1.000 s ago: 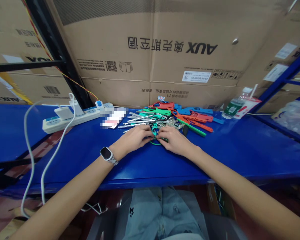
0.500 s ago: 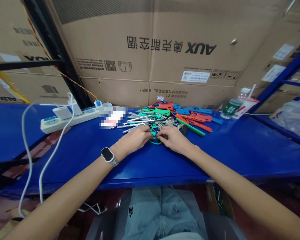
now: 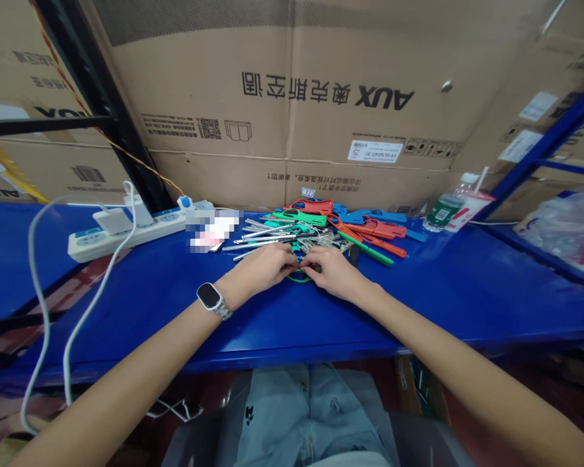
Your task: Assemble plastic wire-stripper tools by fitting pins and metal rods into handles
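Note:
My left hand [image 3: 274, 264] and my right hand [image 3: 334, 267] meet over the near edge of a pile of parts. Both are closed in a pinch, their fingertips almost touching. What they pinch is small and mostly hidden by the fingers. Just below the fingertips shows the curved edge of a green plastic piece [image 3: 300, 280], perhaps a lighter casing. Thin metal tubes [image 3: 257, 241] lie beyond my left hand, with teal parts [image 3: 299, 228] among them. Behind are a green casing [image 3: 311, 218] and red casings [image 3: 379, 227] that look like long-nosed lighter shells.
A white power strip [image 3: 126, 232] with plugs and cables sits at the left of the blue table [image 3: 292, 324]. Beside it lies a blurred-out flat item [image 3: 214, 232]. At the right stand a bottle [image 3: 440, 211] and a cup [image 3: 472, 211]. Cardboard [image 3: 292, 117] walls the back.
My fingertips have drawn closer together, and the teal bit seen between them is now mostly covered. The whole view has shifted slightly, with things appearing a little further left.

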